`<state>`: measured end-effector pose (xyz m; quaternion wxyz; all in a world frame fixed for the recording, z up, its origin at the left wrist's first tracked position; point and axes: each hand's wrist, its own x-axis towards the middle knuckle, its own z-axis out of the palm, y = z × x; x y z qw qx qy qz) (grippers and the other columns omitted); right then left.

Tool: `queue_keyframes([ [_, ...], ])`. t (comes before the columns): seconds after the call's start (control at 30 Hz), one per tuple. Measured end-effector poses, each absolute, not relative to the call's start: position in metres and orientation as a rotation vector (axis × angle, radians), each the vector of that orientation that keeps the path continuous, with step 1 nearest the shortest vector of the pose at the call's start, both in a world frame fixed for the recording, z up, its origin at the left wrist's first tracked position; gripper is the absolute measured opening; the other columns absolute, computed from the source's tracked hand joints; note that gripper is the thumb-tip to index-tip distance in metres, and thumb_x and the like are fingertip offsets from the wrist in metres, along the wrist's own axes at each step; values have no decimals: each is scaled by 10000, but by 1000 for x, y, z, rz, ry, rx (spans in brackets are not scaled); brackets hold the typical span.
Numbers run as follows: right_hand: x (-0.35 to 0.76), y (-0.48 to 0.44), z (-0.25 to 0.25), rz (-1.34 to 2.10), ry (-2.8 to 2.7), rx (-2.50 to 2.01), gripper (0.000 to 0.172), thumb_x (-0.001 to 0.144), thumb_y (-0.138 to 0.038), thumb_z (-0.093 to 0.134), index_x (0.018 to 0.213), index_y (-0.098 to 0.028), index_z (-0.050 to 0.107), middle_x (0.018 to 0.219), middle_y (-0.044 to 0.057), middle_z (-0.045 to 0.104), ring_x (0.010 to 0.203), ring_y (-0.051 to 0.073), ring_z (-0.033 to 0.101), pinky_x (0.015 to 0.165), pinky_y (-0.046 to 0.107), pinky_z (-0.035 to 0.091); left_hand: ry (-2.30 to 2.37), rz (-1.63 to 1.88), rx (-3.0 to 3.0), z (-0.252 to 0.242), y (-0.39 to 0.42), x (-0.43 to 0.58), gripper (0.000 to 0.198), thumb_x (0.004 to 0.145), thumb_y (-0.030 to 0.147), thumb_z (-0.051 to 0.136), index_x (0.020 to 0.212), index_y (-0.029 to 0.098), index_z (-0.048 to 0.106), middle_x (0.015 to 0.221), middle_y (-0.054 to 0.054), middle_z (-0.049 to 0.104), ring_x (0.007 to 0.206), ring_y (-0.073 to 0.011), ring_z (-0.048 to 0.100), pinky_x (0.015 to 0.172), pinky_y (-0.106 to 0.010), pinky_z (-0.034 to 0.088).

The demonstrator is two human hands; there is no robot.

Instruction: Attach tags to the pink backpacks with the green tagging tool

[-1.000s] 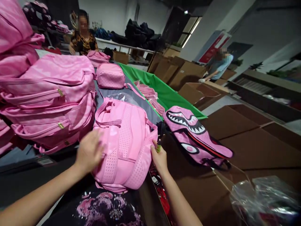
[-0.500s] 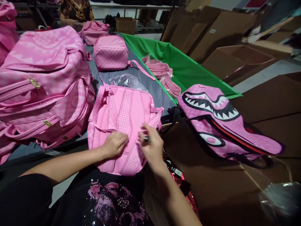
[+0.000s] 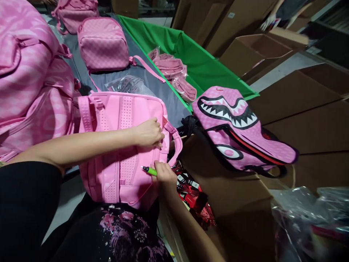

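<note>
A pink backpack (image 3: 117, 120) lies back-side up in front of me, its perforated padding and straps showing. My left hand (image 3: 148, 133) reaches across it, fingers curled down on its right edge near the side strap. My right hand (image 3: 165, 174) is closed round a small green tool (image 3: 149, 170), whose tip rests against the backpack's lower right side. Just beyond that hand, red and black hang tags (image 3: 191, 189) lie in a box.
A pink shark-mouth backpack (image 3: 234, 127) rests on brown cardboard boxes at the right. Stacked pink backpacks (image 3: 29, 80) stand at the left, a small pink checkered bag (image 3: 102, 43) and bagged pink pouches (image 3: 174, 71) farther back, beside green cloth (image 3: 196, 62). Crumpled clear plastic (image 3: 308, 214) lies at lower right.
My view has tilted down and the backpack sits closer. My left hand slid from the middle of the backpack to its right edge. My right hand dropped lower, the green tool now pointing at the bag.
</note>
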<state>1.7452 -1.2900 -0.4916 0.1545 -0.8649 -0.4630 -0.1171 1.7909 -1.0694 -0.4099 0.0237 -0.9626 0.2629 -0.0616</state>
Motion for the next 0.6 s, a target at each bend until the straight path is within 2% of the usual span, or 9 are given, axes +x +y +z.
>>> queue_keyframes([
  [0.13, 1732, -1285, -500, -412, -1340, -2338, 258, 1014, -269, 443, 1090, -146, 657, 745, 54, 649, 689, 187, 541, 626, 318, 365, 812, -347, -2950, -376, -1073, 1752, 215, 904, 345, 627, 771, 180, 661, 773, -56, 683, 753, -214, 568, 766, -389, 321],
  [0.2, 1731, -1277, -509, -328, -1315, -2403, 288, 979, -245, 490, 1197, -134, 642, 779, 70, 671, 714, 192, 576, 626, 309, 393, 725, -318, -2950, -379, -1071, 1750, 247, 886, 389, 656, 763, 175, 671, 821, -68, 688, 808, -226, 563, 801, -395, 327],
  [0.3, 1733, -1262, -525, 61, -1276, -2626, 479, 907, -198, 580, 1378, -117, 548, 847, 88, 704, 800, 214, 637, 636, 289, 455, 563, -116, -2911, -399, -1052, 1773, 384, 892, 513, 641, 763, 159, 713, 853, -85, 709, 868, -235, 562, 862, -411, 336],
  [0.43, 1738, -1252, -536, 459, -1203, -2722, 686, 901, -143, 569, 1546, -136, 338, 986, 109, 729, 903, 230, 676, 712, 296, 523, 461, -36, -2815, -406, -994, 1813, 376, 908, 507, 634, 793, 167, 748, 858, -68, 723, 902, -219, 545, 961, -429, 338],
  [0.5, 1741, -1254, -538, 558, -1113, -2647, 700, 898, -169, 585, 1551, -160, 334, 995, 113, 735, 880, 241, 690, 741, 325, 541, 405, -139, -2742, -397, -966, 1821, 379, 930, 517, 593, 849, 185, 758, 882, -55, 709, 967, -224, 528, 1054, -480, 294],
  [0.6, 1750, -1257, -534, 601, -850, -2286, 614, 898, -295, 633, 1474, -192, 449, 939, 77, 740, 782, 215, 695, 722, 323, 559, 395, -231, -2675, -391, -953, 1813, 414, 919, 561, 574, 869, 193, 757, 949, -65, 683, 1084, -261, 516, 1130, -548, 219],
])
